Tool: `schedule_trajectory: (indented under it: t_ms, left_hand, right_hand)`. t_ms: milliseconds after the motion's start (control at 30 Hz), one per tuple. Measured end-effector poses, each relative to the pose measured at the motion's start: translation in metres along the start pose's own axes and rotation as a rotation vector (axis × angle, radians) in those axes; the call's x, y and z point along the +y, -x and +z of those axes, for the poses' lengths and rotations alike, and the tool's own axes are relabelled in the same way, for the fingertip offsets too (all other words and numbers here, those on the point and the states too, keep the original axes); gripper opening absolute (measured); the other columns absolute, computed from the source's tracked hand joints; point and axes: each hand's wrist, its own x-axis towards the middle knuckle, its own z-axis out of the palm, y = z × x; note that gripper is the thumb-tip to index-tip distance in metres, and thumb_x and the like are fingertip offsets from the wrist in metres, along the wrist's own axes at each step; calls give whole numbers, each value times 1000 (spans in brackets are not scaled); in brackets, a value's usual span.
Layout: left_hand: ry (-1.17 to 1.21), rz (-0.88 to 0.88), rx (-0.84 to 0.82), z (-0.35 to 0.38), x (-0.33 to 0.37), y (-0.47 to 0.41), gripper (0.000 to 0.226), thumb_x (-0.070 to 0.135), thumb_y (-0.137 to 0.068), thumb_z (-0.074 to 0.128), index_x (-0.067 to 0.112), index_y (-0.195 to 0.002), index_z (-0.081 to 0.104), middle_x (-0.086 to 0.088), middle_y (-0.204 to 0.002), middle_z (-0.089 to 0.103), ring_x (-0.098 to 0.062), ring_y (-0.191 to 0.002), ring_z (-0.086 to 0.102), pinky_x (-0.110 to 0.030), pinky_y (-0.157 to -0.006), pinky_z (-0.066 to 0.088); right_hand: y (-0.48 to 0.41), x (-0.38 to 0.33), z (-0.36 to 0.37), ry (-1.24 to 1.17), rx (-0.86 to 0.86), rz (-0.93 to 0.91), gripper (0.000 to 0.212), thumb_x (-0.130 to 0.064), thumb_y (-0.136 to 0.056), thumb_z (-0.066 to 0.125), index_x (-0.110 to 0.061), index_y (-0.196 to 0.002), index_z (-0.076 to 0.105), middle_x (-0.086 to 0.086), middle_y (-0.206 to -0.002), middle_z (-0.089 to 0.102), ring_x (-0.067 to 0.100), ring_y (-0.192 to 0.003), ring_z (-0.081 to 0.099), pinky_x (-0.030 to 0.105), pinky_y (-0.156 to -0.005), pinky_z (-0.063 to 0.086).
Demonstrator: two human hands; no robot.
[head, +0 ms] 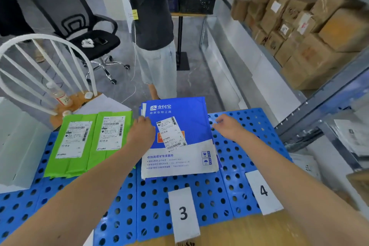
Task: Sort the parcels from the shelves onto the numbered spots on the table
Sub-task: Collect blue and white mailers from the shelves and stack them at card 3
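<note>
Head view: the blue-and-white parcel (177, 138) lies flat on the blue perforated board (235, 158), just beyond the label 3 (183, 212). The left hand (140, 132) rests on its left edge; whether the fingers pinch it I cannot tell. The right hand (227, 126) hovers beside the right edge, loosely curled, holding nothing. Squaring it calls for both hands; green parcels (87, 142) crowd the left, room lies toward label 4 (263, 190)

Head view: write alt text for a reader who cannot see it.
The left hand and right hand flank a blue parcel lying beyond card 3 on a blue perforated table. Two green parcels lie left of it, card 4 sits to the right, and cardboard boxes fill the shelves beyond.
</note>
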Motion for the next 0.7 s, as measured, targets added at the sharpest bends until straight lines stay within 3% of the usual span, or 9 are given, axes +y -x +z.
schedule_trajectory:
  t_ms: [67,133,200,267,333,433,533,700]
  left_hand:
    - [-54,138,66,-18,21,11,38,28,-101,38,4,-129,46,-12,-129,52,-28,-119,47,-36,-102,37]
    - [-81,259,130,-40,50,22,35,27,-101,36,4,-122,52,-12,-121,57,-28,-115,50,-36,-104,34]
    - [-78,354,180,-59,81,34,34,28,-101,36,4,-118,54,-13,-116,58,-28,-109,52,-34,-98,37]
    - [-68,431,202,-70,106,44,39,31,-102,36,4,-126,49,-13,-124,55,-28,-117,49,-34,-99,37]
    - [-60,510,220,-79,126,58,43,33,-102,36,2,-131,44,-14,-131,50,-29,-125,43,-37,-107,30]
    - [-59,647,253,-89,157,84,49,36,-100,39,0,-134,41,-15,-135,47,-29,-128,39,-38,-114,23]
    - [-67,765,280,-99,186,113,51,38,-99,40,1,-133,42,-14,-134,47,-28,-126,39,-36,-112,26]
    - [-47,932,333,-108,229,177,57,37,-99,42,-1,-141,35,-15,-144,40,-28,-136,32,-38,-119,17]
  right_hand:
    - [24,3,-15,25,76,-33,34,-20,-100,44,9,-116,53,27,-125,57,43,-109,58,51,-89,50]
    - [47,9,-31,64,147,-61,30,-23,-101,44,1,-117,54,20,-113,62,30,-90,64,42,-78,52]
    - [71,15,-49,131,232,-88,34,-26,-101,45,-3,-125,52,10,-100,61,13,-72,56,31,-68,46]
    - [96,25,-65,206,312,-88,42,-29,-100,46,-3,-133,48,11,-117,58,21,-102,58,32,-86,47]
    - [122,38,-76,244,364,-63,49,-35,-100,44,-4,-138,43,14,-137,47,30,-126,46,40,-104,40]
    - [164,58,-86,276,435,-9,51,-41,-99,41,-5,-135,44,14,-136,46,33,-123,45,44,-103,40]
    - [207,72,-93,305,492,19,49,-39,-99,42,-4,-134,44,16,-137,45,32,-122,46,41,-105,37]
    - [290,99,-110,258,612,58,53,-35,-100,43,-3,-142,38,17,-146,39,30,-135,37,38,-109,31]
